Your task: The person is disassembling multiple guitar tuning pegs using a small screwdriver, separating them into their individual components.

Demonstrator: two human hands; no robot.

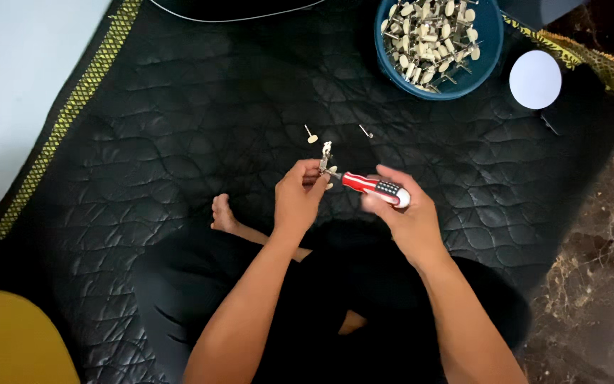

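Mat: a black quilted mat [179,142] with a glossy, wrinkled, leather-like surface covers the floor; a woven yellow-green border runs along its left edge and shows again at the far right corner.
Floor: dark brown speckled stone [598,270] lies beyond the mat's right edge.
Bowl: a round deep-blue bowl [488,50] sits at the mat's far edge, right of centre, heaped with small metal pieces that have cream oval heads.
Loose pieces: one cream-headed pin [311,135] and one small metal pin [366,131] lie on the mat just beyond the hands.
Disc: a flat white round disc [535,79] rests near the far right corner, beside the bowl.
Small part: a little metal clip-like part [326,158] with a cream tip, held upright above the middle of the mat.
Screwdriver: a short one, with a rounded red handle [376,188] carrying a blue-and-white patterned band; its tip meets the small part.
Left hand: the left hand [298,198] has its fingers pinched together on the small part.
Right hand: the right hand [403,213] has its fingers wrapped closed around the screwdriver handle.
Corner object: a smooth yellow rounded shape [8,338] fills the near left corner.
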